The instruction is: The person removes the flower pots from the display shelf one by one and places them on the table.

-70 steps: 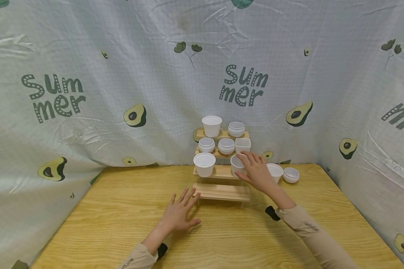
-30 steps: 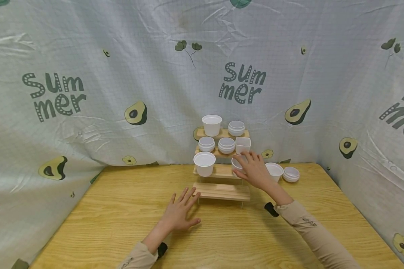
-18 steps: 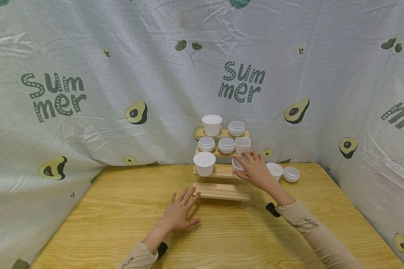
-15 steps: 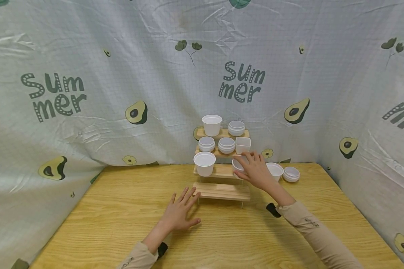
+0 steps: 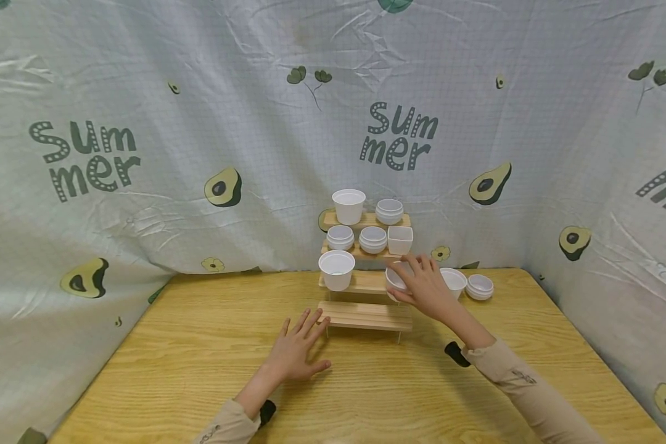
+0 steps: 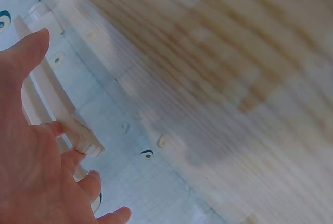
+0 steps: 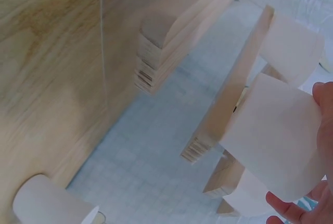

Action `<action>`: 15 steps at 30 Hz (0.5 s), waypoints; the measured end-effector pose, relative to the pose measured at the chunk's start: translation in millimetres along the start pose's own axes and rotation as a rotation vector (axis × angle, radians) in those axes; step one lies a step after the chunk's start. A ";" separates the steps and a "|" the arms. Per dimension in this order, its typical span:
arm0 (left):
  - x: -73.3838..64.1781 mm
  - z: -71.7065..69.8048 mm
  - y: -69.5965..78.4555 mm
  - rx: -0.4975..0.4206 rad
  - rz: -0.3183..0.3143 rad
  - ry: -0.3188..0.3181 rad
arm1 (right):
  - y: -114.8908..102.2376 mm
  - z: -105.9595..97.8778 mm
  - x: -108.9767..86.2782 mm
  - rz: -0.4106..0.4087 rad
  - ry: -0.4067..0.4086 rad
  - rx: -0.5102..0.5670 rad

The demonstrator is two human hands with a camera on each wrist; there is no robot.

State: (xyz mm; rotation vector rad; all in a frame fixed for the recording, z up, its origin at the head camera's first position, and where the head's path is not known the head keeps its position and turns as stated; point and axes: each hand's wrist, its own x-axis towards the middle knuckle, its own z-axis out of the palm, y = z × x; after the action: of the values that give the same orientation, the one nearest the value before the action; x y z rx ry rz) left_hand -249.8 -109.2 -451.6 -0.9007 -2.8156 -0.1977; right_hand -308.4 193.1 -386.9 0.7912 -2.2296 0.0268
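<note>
My right hand [image 5: 428,290] grips a round white cup [image 5: 395,282] at the right end of the second-lowest step of the wooden stepped rack [image 5: 361,283]. In the right wrist view this cup [image 6: 52,83] is not seen; there the held cup [image 7: 276,135] is at the step's edge, thumb and fingers around its rim end. Whether its base touches the step is hard to tell. My left hand [image 5: 296,353] has spread fingers at the left end of the lowest step [image 5: 365,316]; in the left wrist view its fingertips [image 6: 73,157] touch the wood.
Another white cup [image 5: 337,271] stands at that step's left. Above are two round pots, a square pot [image 5: 400,240], a tall cup [image 5: 349,207] and a round pot [image 5: 390,211]. A cup [image 5: 452,283] and a small pot [image 5: 480,288] stand on the table, right of the rack.
My right hand and the cup in it have shifted slightly right and toward me. My left hand stays in place on the lowest step.
</note>
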 end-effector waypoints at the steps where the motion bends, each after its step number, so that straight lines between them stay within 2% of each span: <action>1: 0.1 0.2 -0.2 -0.003 0.000 -0.001 | 0.2 -0.8 -0.8 -0.003 0.003 -0.003; 15: 1.4 -0.8 0.7 0.008 -0.004 0.001 | 7.5 -9.8 -13.4 -0.006 -0.006 0.012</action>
State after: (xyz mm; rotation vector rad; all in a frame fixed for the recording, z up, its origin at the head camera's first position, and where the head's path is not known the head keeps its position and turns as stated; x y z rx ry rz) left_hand -250.4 -108.0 -450.5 -0.8936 -2.8148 -0.1870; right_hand -299.1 208.7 -387.2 0.8054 -2.2343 0.0351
